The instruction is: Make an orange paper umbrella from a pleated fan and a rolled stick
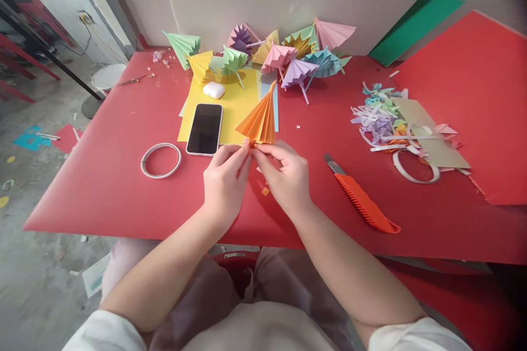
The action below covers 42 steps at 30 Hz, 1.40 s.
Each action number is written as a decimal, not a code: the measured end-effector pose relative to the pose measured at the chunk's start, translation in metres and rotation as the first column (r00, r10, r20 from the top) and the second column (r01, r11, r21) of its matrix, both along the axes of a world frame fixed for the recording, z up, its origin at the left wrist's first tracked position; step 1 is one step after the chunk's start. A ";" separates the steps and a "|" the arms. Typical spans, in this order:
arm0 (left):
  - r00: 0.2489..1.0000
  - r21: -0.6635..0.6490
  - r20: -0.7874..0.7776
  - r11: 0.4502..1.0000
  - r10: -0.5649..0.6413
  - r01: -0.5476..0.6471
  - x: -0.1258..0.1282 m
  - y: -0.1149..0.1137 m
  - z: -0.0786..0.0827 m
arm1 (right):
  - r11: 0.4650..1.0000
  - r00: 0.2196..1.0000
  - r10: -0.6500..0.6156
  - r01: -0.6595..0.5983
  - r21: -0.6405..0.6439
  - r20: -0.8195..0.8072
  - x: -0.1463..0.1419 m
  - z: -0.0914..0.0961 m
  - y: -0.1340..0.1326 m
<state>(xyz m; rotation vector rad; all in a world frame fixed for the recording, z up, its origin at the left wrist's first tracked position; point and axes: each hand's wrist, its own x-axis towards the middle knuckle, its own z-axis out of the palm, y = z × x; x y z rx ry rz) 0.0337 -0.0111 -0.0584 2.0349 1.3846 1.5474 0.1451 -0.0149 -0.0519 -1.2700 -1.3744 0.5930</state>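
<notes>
An orange pleated paper fan (259,118) stands upright on the red table (111,175), its point toward the back. My left hand (224,181) pinches its lower edge from the left. My right hand (286,175) pinches the same lower edge from the right. Both hands have fingers pressed together on the paper. A small orange scrap (265,191) lies between the hands.
A black phone (205,128) and white earbud case (213,90) rest on yellow paper (234,107). A tape ring (160,160) lies left, an orange utility knife (362,203) right. Several coloured paper umbrellas (288,57) line the back. Paper trimmings (387,120) pile at right.
</notes>
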 end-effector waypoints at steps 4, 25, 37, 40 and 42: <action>0.993 -0.117 0.097 0.990 -0.069 0.080 0.001 -0.002 0.002 | 0.999 0.996 0.017 -0.020 -0.030 -0.092 0.001 -0.001 0.002; 0.887 -0.501 0.459 0.838 0.043 0.219 0.000 0.000 0.018 | 0.999 1.000 0.001 -0.001 0.050 0.002 0.002 0.001 0.001; 0.955 -0.464 0.297 0.876 0.012 0.133 0.000 -0.003 0.016 | 0.938 0.933 -0.162 0.044 0.344 0.322 -0.002 -0.007 0.002; 0.965 -0.448 0.261 0.886 0.003 0.118 0.001 -0.003 0.013 | 0.941 0.924 -0.163 0.040 0.337 0.346 -0.002 -0.009 0.002; 0.968 -0.443 0.253 0.889 -0.002 0.118 0.000 -0.003 0.011 | 0.953 0.930 -0.139 0.032 0.302 0.340 -0.003 -0.009 0.002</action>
